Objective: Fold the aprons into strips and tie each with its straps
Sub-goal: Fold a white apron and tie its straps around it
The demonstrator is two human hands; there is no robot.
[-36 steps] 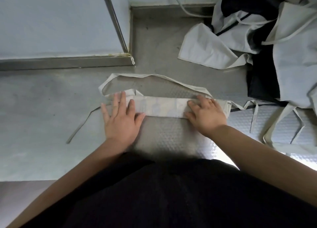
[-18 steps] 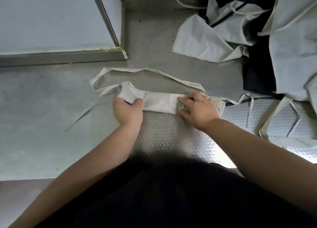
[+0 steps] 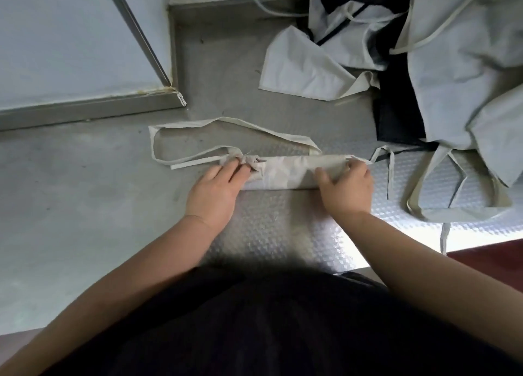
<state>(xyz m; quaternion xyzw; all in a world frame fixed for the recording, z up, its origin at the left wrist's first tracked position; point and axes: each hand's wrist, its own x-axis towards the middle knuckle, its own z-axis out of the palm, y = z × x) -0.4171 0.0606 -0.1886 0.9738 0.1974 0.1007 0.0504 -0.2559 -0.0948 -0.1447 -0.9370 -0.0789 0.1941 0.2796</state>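
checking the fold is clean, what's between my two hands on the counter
Head view: only the middle of the folded apron strip runs from the left hand to the right hand; nothing lies on it.

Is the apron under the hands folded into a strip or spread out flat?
Folded: the apron is a narrow strip between the left hand and right hand; its straps lie loose beyond it, untied.

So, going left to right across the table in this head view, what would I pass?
Bend of the loose strap → left hand → folded apron strip → right hand → heap of unfolded aprons.
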